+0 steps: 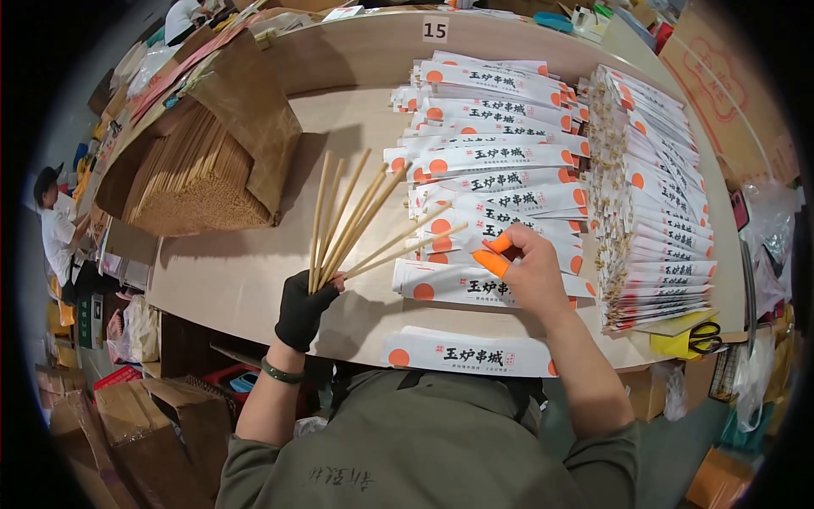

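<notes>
Loose sticks (360,212): several thin wooden sticks, raised over the table, fanned out from the left grip; most point up and away, while two lean right, their tips overlapping the sleeve pile in view.
Left grip (307,310): black-gloved, with bare fingertips showing, clamped on the lower ends of the sticks; it stands above the near-left part of the table.
Right grip (519,261): orange covers on thumb and forefinger, their tips close to each other, just right of the leaning stick tips; I cannot tell whether they meet or pinch anything.
Sleeve pile (509,182): white paper sleeves with orange dots, overlapping in a long column behind and below the right grip.
Near sleeves (471,352): a small stack along the table's near edge, close to the person's torso.
Right stack (657,208): sleeves with stick ends showing, close beside the sleeve pile with little room between, reaching toward the table's right edge.
Brown paper wrap (254,140): lies at the left, its open end facing the person, full of packed sticks (199,174).
Table (229,271): its widest open surface runs between wrap and sleeve pile; a raised wall borders the far edge.
Scissors (704,337): black-handled, at the near-right corner.
</notes>
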### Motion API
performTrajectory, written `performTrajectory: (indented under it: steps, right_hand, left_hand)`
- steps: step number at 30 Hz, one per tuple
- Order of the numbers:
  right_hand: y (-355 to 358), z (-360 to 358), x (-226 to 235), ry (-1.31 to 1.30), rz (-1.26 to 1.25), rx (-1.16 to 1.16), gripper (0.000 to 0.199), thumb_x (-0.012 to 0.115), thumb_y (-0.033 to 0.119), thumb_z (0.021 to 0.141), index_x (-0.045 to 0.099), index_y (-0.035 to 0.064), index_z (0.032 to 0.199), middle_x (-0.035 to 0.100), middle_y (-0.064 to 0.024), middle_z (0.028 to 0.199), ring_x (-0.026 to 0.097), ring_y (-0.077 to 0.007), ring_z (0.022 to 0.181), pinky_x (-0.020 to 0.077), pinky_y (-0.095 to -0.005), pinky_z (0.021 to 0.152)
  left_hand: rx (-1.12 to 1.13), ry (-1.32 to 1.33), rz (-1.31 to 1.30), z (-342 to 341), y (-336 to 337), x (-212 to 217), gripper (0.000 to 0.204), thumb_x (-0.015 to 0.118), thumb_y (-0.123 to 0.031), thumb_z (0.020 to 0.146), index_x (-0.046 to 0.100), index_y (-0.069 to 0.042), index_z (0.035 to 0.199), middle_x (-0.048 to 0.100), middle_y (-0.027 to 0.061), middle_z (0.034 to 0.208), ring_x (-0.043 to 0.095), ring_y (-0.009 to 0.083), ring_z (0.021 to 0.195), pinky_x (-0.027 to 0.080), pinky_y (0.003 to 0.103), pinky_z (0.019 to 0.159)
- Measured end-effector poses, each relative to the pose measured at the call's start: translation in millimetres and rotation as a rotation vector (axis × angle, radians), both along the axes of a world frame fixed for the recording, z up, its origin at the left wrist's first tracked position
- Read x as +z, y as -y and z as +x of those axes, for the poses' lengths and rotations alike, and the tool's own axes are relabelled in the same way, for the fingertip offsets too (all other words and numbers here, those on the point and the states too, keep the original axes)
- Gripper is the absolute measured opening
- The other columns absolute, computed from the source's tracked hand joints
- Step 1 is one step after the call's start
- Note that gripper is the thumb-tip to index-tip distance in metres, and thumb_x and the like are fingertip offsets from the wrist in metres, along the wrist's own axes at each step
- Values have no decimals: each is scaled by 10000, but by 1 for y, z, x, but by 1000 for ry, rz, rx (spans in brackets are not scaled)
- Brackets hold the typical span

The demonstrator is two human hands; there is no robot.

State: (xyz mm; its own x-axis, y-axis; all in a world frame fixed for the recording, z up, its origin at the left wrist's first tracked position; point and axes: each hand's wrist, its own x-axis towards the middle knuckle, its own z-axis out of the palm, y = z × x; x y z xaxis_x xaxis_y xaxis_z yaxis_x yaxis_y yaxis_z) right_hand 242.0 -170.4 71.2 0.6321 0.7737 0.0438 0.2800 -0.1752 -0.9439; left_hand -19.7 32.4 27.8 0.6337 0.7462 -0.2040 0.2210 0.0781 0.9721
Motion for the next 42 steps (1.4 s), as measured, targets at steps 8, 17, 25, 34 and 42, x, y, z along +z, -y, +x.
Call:
performTrajectory:
  steps: [8,17,25,34,42]
  right_hand:
    - [6,3,3,26,8,96,137,764,72,754,657,-9,783,525,2,712,462,-74,621,393,-251,573]
    - [-46,-64,-5,936,152,504,160,662,118,743,683,56,889,618,-54,860,591,-239,828,478,-334,700]
    - [-2,-32,-30,1083,-27,386,239,611,71,696,631,18,927,560,-94,829,568,-240,811,467,-325,666]
    - [13,-33,-56,967,31,395,202,680,68,685,620,0,866,557,-92,810,577,-253,737,476,-340,612]
    - [1,-14,2,-39,-62,0,190,719,19,787,542,4,719,452,22,697,455,-69,677,386,-245,576]
  left_hand:
    - [-260,-194,184,-12,-19,16,174,722,-94,780,723,-5,929,701,39,798,608,73,731,494,243,695]
    - [-345,548,-348,55,37,2,186,561,-215,938,583,-31,958,632,65,1068,563,97,946,443,239,849]
    - [163,39,97,56,-2,-7,234,592,-167,889,671,-34,1064,642,-7,765,456,34,560,377,200,531]
    - [228,204,-191,42,18,-11,327,603,-262,924,640,44,1035,524,-38,654,351,22,500,268,188,470]
    - [-17,-26,-2,7,7,0,187,666,-179,837,672,8,836,558,-24,644,464,44,592,365,212,548]
